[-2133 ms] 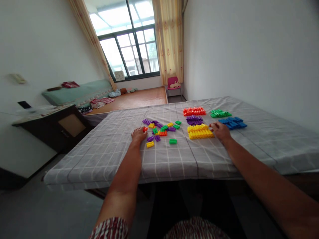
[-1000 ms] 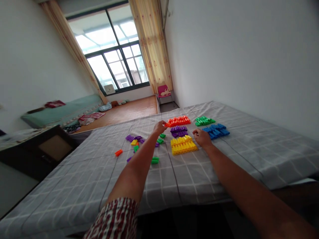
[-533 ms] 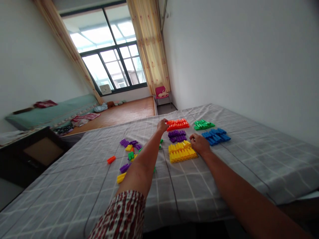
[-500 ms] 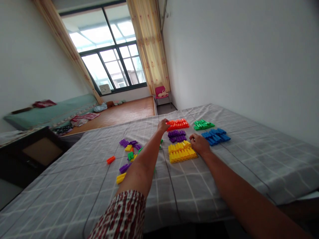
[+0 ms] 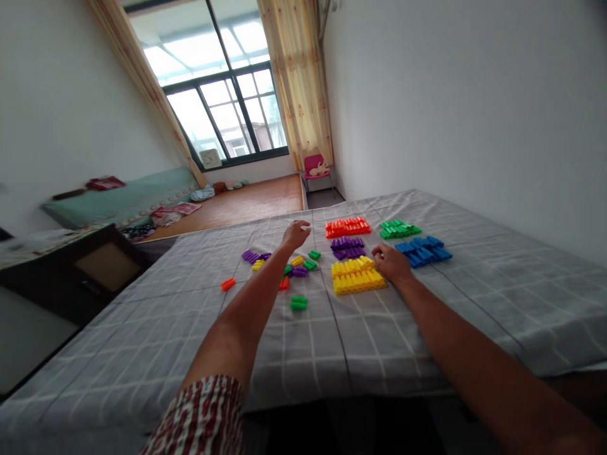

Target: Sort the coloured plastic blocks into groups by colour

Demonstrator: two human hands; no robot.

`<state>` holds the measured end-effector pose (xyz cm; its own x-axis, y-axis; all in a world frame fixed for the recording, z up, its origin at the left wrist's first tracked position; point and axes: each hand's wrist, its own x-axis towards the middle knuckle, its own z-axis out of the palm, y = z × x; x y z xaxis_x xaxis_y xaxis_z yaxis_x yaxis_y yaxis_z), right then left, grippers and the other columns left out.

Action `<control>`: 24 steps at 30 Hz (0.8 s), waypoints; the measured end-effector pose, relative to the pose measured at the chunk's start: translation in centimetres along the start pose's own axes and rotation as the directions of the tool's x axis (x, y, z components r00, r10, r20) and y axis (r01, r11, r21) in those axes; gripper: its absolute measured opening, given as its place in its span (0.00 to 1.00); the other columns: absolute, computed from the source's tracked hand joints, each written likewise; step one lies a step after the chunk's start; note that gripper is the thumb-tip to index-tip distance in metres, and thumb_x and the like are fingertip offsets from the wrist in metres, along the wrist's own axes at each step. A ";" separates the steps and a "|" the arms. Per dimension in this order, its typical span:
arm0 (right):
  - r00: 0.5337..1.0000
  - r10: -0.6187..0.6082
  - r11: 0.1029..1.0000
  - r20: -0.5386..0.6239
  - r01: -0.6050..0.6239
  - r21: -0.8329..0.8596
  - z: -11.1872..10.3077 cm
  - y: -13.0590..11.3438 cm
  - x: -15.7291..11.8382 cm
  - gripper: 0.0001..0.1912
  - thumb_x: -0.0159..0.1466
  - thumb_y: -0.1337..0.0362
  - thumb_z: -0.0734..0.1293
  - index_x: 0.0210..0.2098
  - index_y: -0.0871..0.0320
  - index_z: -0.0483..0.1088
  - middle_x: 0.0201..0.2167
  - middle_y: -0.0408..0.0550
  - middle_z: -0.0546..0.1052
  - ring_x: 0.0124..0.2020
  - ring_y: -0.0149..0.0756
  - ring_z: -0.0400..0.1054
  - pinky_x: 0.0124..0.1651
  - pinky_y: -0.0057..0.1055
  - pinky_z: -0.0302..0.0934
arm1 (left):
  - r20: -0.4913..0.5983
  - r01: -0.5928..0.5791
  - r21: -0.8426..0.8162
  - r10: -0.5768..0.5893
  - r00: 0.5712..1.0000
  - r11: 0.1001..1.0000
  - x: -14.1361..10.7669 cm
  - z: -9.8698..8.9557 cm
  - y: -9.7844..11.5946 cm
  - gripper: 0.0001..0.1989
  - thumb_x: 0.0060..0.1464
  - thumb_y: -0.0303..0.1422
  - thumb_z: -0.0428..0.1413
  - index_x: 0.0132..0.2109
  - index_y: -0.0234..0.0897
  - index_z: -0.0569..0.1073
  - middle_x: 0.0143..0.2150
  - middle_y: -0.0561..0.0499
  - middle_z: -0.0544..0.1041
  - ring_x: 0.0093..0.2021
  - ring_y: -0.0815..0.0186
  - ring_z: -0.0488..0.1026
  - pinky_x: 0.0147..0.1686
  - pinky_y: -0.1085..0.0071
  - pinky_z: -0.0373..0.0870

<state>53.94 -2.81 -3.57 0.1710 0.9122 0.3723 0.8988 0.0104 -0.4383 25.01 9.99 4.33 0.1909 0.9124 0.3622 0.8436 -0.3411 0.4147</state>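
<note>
My left hand (image 5: 296,234) hovers over the far part of the bed, left of the orange pile. Its fingers reach out apart and I see nothing in them. My right hand (image 5: 391,261) rests beside the yellow pile (image 5: 359,282) with its fingers curled in; what they hold, if anything, is hidden. Small ribbed plastic pieces lie in rows by colour: orange pile (image 5: 348,227), purple pile (image 5: 348,247), green pile (image 5: 399,229) and blue pile (image 5: 423,251). Under and around my left forearm lie mixed loose pieces, among them a green piece (image 5: 298,303) and an orange piece (image 5: 228,284).
A grey checked sheet (image 5: 379,341) covers the bed. The white wall (image 5: 465,114) runs along the right. A dark cabinet (image 5: 90,278) stands at left. Beyond are a brown mat (image 5: 256,199), a pink chair (image 5: 314,165) and a window (image 5: 227,114).
My left hand has drawn back leftward from the orange pile and its fingers now stretch out. My right hand stays by the yellow pile. The view has shifted slightly.
</note>
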 end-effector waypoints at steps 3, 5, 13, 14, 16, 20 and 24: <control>1.000 0.007 1.000 0.006 -0.007 -0.010 0.0 0.3 0.0 0.12 0.60 0.67 0.59 0.36 0.56 0.74 0.36 0.49 0.79 0.35 0.38 0.71 0.32 0.29 0.55 | -0.032 0.087 0.083 -0.085 0.996 0.993 -3.0 -5.5 -5.2 0.14 0.56 0.33 0.53 0.47 0.37 0.78 0.42 0.49 0.79 0.39 0.65 0.76 0.43 0.72 0.69; 1.000 0.020 1.000 0.019 -0.020 -0.013 0.2 0.5 0.1 0.12 0.59 0.66 0.60 0.36 0.56 0.74 0.35 0.49 0.79 0.34 0.39 0.71 0.31 0.29 0.54 | -0.031 0.167 0.125 -0.165 0.986 0.978 -5.3 -8.9 -8.6 0.15 0.55 0.32 0.53 0.46 0.36 0.79 0.39 0.48 0.80 0.40 0.64 0.75 0.42 0.72 0.69; 0.999 -0.007 1.000 0.031 0.007 0.006 1.0 1.7 0.4 0.12 0.58 0.64 0.60 0.35 0.55 0.75 0.33 0.48 0.79 0.33 0.38 0.71 0.30 0.30 0.55 | 0.198 0.154 0.161 -0.185 0.963 0.975 -12.2 -12.0 -13.3 0.14 0.51 0.32 0.53 0.42 0.40 0.80 0.34 0.53 0.81 0.34 0.66 0.75 0.36 0.74 0.69; 1.000 -0.008 1.000 0.028 0.008 0.011 1.0 1.9 0.4 0.12 0.58 0.64 0.60 0.35 0.55 0.75 0.33 0.47 0.79 0.32 0.38 0.71 0.30 0.30 0.55 | 0.209 0.139 0.174 -0.174 0.962 0.975 -12.5 -11.7 -12.9 0.14 0.50 0.32 0.54 0.42 0.40 0.80 0.36 0.53 0.81 0.36 0.66 0.75 0.37 0.74 0.69; 1.000 -0.015 0.999 0.018 0.014 0.032 1.1 2.1 0.4 0.12 0.58 0.63 0.60 0.35 0.55 0.75 0.33 0.47 0.79 0.33 0.38 0.71 0.31 0.29 0.56 | 0.205 0.117 0.189 -0.156 0.966 0.975 -12.7 -11.2 -11.9 0.13 0.51 0.31 0.53 0.41 0.40 0.80 0.39 0.52 0.81 0.38 0.65 0.75 0.39 0.74 0.69; 1.000 -0.015 0.999 0.025 0.014 0.048 0.9 2.3 0.5 0.13 0.57 0.64 0.60 0.35 0.56 0.76 0.33 0.47 0.79 0.32 0.37 0.71 0.32 0.29 0.57 | 0.288 -0.058 0.071 0.035 0.957 0.996 -13.2 -10.5 -8.9 0.14 0.54 0.35 0.52 0.43 0.38 0.80 0.39 0.51 0.81 0.39 0.66 0.75 0.40 0.74 0.69; 0.999 -0.031 0.999 0.037 0.030 0.031 0.8 2.3 0.5 0.13 0.58 0.63 0.60 0.36 0.56 0.76 0.33 0.47 0.79 0.32 0.36 0.71 0.32 0.28 0.56 | 0.482 -0.304 0.047 0.245 0.841 0.952 -14.4 -9.3 -5.9 0.16 0.51 0.39 0.56 0.45 0.38 0.79 0.43 0.49 0.79 0.40 0.64 0.75 0.41 0.73 0.69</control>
<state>55.77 -2.02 -5.09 0.1280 0.9261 0.3550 0.8907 0.0502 -0.4519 12.64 -3.27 4.42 0.6093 0.7930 0.0036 0.7682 -0.5913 0.2454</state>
